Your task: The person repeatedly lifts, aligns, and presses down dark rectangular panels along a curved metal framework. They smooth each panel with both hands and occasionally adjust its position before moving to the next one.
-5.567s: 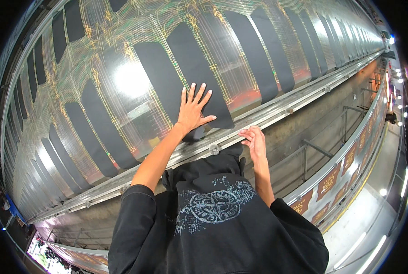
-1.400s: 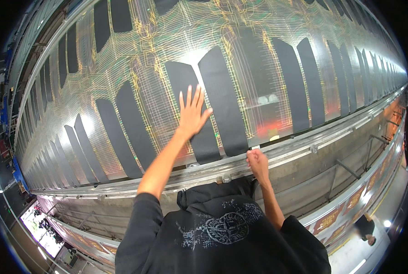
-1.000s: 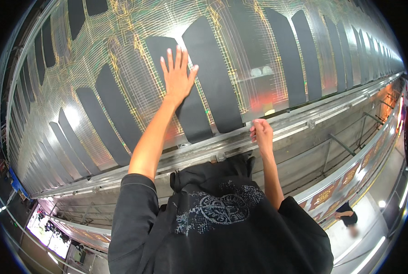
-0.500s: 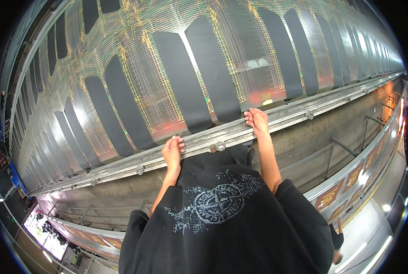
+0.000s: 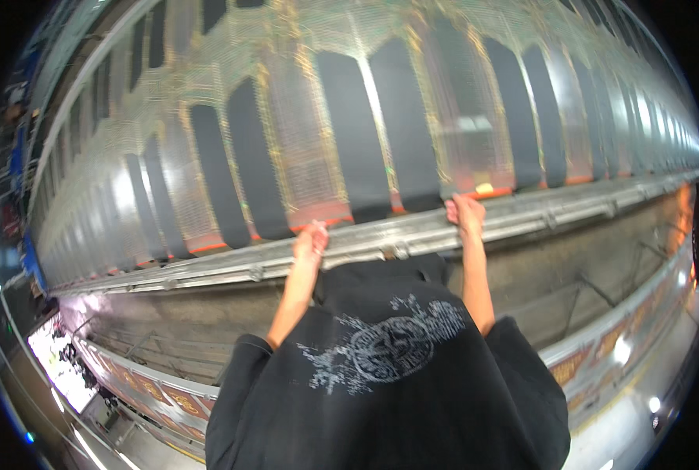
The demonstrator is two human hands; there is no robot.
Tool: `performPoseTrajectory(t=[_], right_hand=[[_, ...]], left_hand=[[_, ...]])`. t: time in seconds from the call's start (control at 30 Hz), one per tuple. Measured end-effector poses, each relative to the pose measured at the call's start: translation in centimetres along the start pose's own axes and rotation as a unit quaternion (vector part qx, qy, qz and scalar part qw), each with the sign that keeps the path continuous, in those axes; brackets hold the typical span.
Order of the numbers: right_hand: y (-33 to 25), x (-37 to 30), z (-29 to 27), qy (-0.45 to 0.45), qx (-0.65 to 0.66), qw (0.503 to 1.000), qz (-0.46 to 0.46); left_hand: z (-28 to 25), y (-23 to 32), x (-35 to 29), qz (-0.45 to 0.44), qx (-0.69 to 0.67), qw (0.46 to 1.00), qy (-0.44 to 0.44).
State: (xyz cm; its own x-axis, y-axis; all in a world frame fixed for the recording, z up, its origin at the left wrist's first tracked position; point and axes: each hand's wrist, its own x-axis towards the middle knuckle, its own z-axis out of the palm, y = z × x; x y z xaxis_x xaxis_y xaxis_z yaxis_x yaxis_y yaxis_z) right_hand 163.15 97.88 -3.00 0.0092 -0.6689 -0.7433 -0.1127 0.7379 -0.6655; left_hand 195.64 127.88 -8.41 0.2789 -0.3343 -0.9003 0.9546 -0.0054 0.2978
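Fingers (image 5: 452, 210) of left hand (image 5: 310, 239) and right hand (image 5: 466, 213): curled inward; grasp cannot be told. Paired dark panels (image 5: 402, 129): ahead, between the hands; long axes pointing away, leaning left; lower ends at metal rail (image 5: 388, 232); right hand nearer.

The person's black top (image 5: 435, 407) bears a grey round print (image 5: 392, 349)

Between my left hand (image 5: 312, 238) and my right hand (image 5: 465, 215) there is an open way over the table (image 5: 302, 141), where the dark panels (image 5: 400, 133) lie flat. The metal rail (image 5: 521, 210) with its round knobs (image 5: 553, 220) crosses in front, and my black shirt (image 5: 381, 407) fills the room below, between my forearms (image 5: 291, 301).
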Motion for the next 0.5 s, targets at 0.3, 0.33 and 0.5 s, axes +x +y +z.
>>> performPoseTrajectory(t=[0.3, 0.33, 0.5], right_hand=[[4.7, 3.1, -1.9, 0.003, 0.014, 1.0, 0.021], [4.3, 2.9, -1.8, 0.005, 0.012, 1.0, 0.028], [3.2, 3.4, -1.3, 0.001, 0.022, 0.999, 0.045]], left_hand=[[3.6, -1.1, -2.0, 0.021, 0.078, 0.99, 0.118], [4.1, -1.3, -2.7, 0.018, 0.086, 0.988, 0.123], [5.6, -1.5, -4.2, 0.039, 0.084, 0.987, 0.134]])
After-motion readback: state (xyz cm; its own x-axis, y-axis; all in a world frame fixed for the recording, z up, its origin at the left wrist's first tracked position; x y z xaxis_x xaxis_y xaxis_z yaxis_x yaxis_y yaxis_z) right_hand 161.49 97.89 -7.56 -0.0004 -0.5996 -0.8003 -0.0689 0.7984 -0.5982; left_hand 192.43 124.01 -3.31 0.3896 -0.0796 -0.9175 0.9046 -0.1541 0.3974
